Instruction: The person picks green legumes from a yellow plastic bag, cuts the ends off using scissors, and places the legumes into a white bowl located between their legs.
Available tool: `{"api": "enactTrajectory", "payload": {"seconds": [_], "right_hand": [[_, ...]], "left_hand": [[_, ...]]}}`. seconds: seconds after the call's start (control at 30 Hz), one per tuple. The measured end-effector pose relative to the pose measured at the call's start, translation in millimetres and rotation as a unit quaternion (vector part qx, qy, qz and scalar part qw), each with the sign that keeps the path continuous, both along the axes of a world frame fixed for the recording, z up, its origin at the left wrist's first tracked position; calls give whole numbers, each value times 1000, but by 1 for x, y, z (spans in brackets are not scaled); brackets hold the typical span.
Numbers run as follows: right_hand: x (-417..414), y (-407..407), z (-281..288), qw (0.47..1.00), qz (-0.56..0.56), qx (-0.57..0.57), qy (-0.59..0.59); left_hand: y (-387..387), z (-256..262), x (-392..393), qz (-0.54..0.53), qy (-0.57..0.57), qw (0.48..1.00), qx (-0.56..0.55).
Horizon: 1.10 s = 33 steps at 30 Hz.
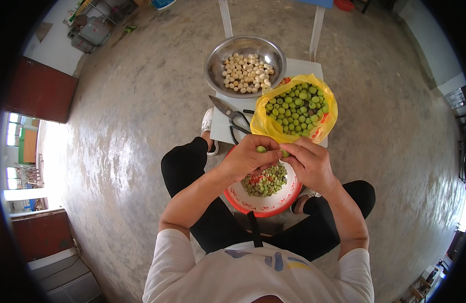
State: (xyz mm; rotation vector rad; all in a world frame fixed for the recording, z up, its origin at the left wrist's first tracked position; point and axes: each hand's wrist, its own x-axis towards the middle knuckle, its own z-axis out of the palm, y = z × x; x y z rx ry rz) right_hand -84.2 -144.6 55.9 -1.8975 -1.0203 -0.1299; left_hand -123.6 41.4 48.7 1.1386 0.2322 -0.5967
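Note:
My left hand (254, 156) and my right hand (310, 161) meet above a red-rimmed white basin (236, 199). Between their fingertips is a green lotus seed (285, 153), partly hidden by the fingers. A second green lotus seed (261, 149) sits in the curl of my left hand. Green hulls and cut pieces (265, 183) lie in the basin. Just beyond my hands, a yellow plastic bag (260, 117) gapes, full of whole green lotus seeds (299, 108). Pale peeled seeds (246, 72) rest in a stainless steel bowl (218, 62) farther off.
Black-handled scissors (233, 114) lie on a low white bench or chair seat (221, 127), left of the bag. The bowl and bag also stand on it. My knees flank the basin. Gas cylinders (93, 31) stand at the far left, and a dark red door (39, 89) is nearer.

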Motion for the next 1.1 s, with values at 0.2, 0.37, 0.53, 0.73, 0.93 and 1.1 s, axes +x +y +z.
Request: {"api": "enactTrajectory", "payload": {"seconds": [0.2, 0.37, 0.53, 0.73, 0.93, 1.1], "right_hand": [[-3, -1, -5, 999, 19, -12, -32], [-4, -2, -2, 1000, 30, -1, -4], [-3, -5, 6, 988, 59, 16, 145], [-2, -8, 2, 990, 29, 30, 133], [-6, -7, 1, 998, 23, -7, 52], [-6, -5, 2, 1000, 23, -13, -7]], "left_hand": [[-5, -1, -2, -11, -111, 992, 53], [-4, 4, -2, -12, -97, 995, 28], [-1, 0, -5, -26, -1, 999, -31], [-2, 7, -2, -6, -41, 999, -12], [-3, 6, -1, -31, -82, 996, -19], [-10, 1, -3, 10, -158, 981, 116]]}}
